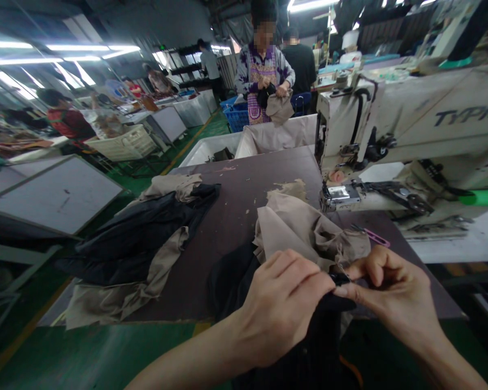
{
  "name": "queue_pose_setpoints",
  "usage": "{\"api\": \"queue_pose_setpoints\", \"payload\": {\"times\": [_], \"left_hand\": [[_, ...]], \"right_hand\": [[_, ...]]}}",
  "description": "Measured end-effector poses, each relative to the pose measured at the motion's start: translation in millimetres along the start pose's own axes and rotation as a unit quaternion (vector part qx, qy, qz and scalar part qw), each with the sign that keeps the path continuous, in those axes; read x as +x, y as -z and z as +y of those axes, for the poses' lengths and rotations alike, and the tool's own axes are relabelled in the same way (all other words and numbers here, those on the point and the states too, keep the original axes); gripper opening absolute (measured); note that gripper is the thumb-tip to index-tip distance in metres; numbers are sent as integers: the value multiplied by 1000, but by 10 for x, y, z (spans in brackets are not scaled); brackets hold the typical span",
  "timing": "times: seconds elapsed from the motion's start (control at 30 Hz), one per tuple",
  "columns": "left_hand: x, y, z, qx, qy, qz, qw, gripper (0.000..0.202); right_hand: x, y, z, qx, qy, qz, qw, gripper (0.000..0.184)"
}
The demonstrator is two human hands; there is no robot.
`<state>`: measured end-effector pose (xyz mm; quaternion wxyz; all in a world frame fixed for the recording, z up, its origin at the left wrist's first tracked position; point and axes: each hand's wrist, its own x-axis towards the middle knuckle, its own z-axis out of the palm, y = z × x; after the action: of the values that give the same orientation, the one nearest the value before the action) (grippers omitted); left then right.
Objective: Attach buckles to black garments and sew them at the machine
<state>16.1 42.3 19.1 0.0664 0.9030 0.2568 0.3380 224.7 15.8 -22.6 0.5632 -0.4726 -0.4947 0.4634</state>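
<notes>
Since black fabric (236,279) looks light, limp, probably slippery, left grip (282,306) and right grip (390,287) clamp its edge, fingertips meeting, over near side of tabletop (236,216); best held along that edge.

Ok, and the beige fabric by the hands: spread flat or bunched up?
Bunched up: the beige fabric lies in crumpled folds on the dark tabletop, not spread flat.

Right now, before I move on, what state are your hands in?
Left hand: closed, pinching the edge of the black fabric.
Right hand: closed, pinching the same black fabric from the other side.
</notes>
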Motion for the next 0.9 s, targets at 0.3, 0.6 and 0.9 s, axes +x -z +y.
{"api": "queue_pose_setpoints", "payload": {"times": [0.3,0.6,0.9], "left_hand": [[11,32,-39,-5,-54,-24,998,16],[-10,12,-101,45,-197,32,979,17],[-39,49,-122,124,-271,21,954,20]], "right_hand": [[28,-27,-43,30,-22,-20,999,48],[24,37,-38,13,-14,-40,999,43],[-26,69,-25,-9,13,-33,999,42]]}}
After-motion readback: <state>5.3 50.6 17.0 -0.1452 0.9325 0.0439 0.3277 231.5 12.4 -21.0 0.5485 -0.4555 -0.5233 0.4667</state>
